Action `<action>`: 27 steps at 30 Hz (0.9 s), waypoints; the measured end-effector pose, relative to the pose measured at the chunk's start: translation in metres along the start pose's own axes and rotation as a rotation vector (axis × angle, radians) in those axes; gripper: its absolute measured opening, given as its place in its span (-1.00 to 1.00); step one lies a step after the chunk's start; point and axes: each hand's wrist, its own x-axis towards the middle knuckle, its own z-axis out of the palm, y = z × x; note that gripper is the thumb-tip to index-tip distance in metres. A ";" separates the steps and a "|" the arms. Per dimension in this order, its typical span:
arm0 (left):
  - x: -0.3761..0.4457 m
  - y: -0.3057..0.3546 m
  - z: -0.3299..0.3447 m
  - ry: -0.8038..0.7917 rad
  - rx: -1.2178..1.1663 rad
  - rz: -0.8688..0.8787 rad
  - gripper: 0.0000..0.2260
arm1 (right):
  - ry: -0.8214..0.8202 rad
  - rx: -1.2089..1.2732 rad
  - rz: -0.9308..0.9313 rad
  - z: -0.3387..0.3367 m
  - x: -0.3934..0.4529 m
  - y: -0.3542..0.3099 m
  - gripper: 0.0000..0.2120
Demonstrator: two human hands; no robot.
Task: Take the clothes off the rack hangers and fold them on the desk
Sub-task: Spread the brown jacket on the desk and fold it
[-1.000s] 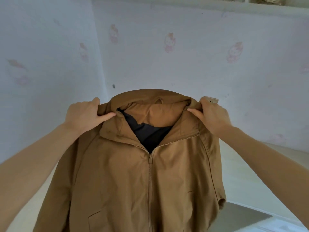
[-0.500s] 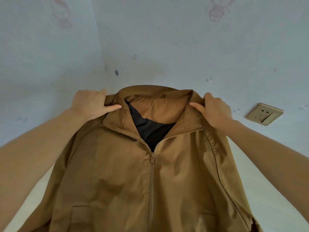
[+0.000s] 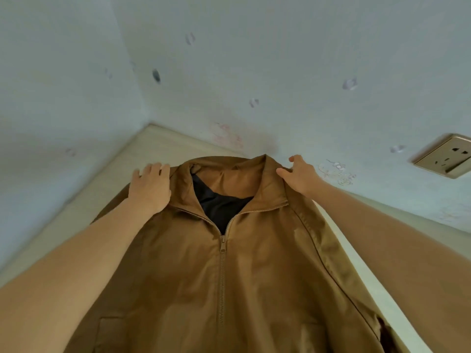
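Note:
A brown zip-up jacket with a dark lining lies front up on the pale desk, its collar toward the wall corner. My left hand rests flat on the jacket's left shoulder, fingers relaxed. My right hand hovers at the right side of the collar with its fingers spread and loosely bent; the thumb tip touches the collar edge and nothing is gripped. The zip is done up to mid-chest. The jacket's hem and sleeves run out of view.
Pale blue walls meet in a corner just beyond the desk's far end. A beige wall socket sits on the right wall above the desk. Faint scribbles mark the wall near my right hand.
The jacket came down from being held up in the air and now lies on the desk. Both hands have let go of the collar and opened.

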 end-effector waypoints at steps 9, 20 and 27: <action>-0.052 0.094 0.009 0.048 -0.160 0.189 -0.43 | -0.200 -0.055 0.205 -0.042 -0.063 0.094 -0.41; -0.152 0.242 0.000 -0.215 -0.216 0.451 -0.46 | -0.390 0.104 0.355 -0.068 -0.190 0.188 -0.51; -0.207 0.290 0.012 -0.371 -0.310 0.188 -0.46 | -0.503 0.083 0.208 -0.059 -0.265 0.227 -0.26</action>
